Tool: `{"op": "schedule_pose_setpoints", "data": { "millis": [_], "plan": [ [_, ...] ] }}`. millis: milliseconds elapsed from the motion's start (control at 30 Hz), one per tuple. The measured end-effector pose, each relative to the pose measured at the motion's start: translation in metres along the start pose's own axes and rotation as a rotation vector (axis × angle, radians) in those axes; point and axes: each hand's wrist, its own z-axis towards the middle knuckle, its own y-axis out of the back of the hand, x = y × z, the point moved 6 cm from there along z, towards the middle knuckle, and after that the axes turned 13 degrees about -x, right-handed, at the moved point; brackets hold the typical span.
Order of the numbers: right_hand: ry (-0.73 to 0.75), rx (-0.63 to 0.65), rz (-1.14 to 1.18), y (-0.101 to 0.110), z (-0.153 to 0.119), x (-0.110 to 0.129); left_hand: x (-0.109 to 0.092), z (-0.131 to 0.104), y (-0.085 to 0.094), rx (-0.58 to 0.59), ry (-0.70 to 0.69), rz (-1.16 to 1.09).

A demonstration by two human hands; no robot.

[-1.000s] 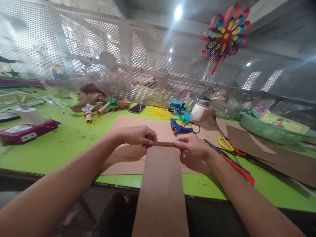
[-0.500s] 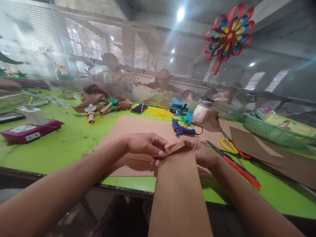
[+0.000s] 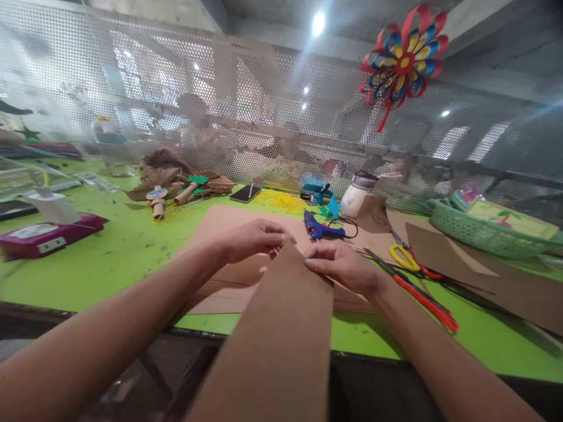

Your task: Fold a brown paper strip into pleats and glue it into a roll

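Observation:
A long brown paper strip [image 3: 281,334] runs from the bottom of the view up to both hands, over the table's front edge. My left hand [image 3: 257,239] pinches its far end at the upper left corner. The thumb of my right hand [image 3: 341,264] lies on the strip's right edge, with the fingers curled behind it. Under my hands lie larger brown sheets [image 3: 220,228] on the green table [image 3: 132,252]. A blue glue gun [image 3: 323,227] rests just beyond my right hand.
Right of my right arm are red-handled scissors [image 3: 426,302], yellow-handled scissors [image 3: 403,258], brown paper and a green basket [image 3: 484,228]. Farther back stand a white jug [image 3: 357,193] and a phone [image 3: 245,193]. At left is a purple power strip [image 3: 53,234].
The strip's far end, folded over before, now shows as a pointed corner, and the strip slants more to the left. My right hand has shifted so its thumb lies on top.

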Motion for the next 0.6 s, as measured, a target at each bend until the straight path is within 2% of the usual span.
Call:
{"op": "schedule_pose_setpoints", "data": {
  "millis": [100, 233, 333, 600],
  "plan": [
    [0.024, 0.007, -0.335, -0.003, 0.005, -0.002, 0.000, 0.001, 0.000, -0.015, 0.025, -0.017],
    [0.150, -0.054, -0.625, -0.008, 0.012, 0.000, 0.000, 0.002, -0.014, 0.061, -0.121, 0.405],
    [0.173, -0.099, -0.657, -0.010, 0.013, -0.001, 0.003, 0.003, -0.020, 0.083, -0.196, 0.596],
    [0.228, -0.208, -0.666, -0.010, 0.013, -0.003, 0.001, 0.002, -0.016, 0.008, -0.252, 0.718]
  ]
}}
